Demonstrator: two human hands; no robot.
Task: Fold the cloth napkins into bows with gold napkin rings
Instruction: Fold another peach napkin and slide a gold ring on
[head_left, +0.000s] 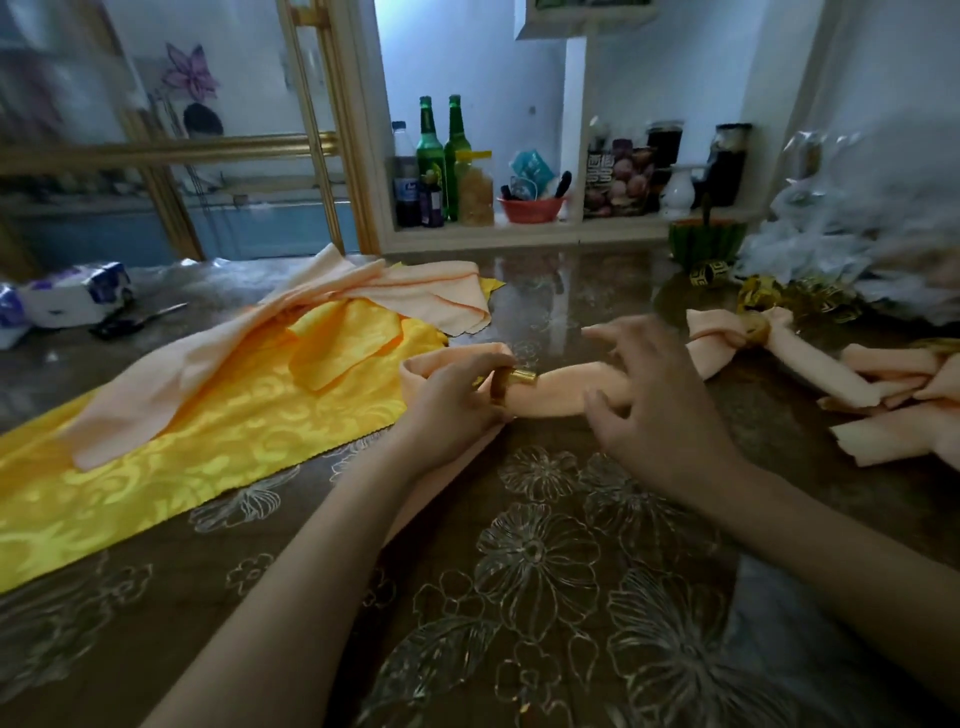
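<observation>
left hand (457, 402): curled tight on the gold napkin ring (511, 383), pinching it, heel of the hand resting on the cloth
right hand (660, 400): fingers spread and loose, laid over the right half of the napkin, not gripping anything as far as visible; kinda motion-blurred
napkin (561, 397): peach, gathered into a long band lying crosswise on the table, left end looped back by the left hand, a tail running toward the near edge under the left wrist
gold napkin ring: round the middle of the band, tilted a bit, right between the two hands
table (519, 597): dark and glossy, cover with pale flower outlines all over
finished bow (722, 340): peach, cinched by a second ring (756, 331), just beyond the right hand
more bows (883, 400): peach too, bunched together at the right edge
yellow cloth (208, 452): shiny, patterned, spread flat on the left, its right edge just beside the napkin
peach cloths (311, 301): unfolded, draped loosely over the far part of the yellow cloth
spare rings (779, 299): small gold heap at far right, next to a crinkly plastic bag (857, 234)
tissue pack (78, 293): far left on the table
shelf (519, 234): behind the table, with green bottles (431, 156), jars and a red bowl (530, 208)
</observation>
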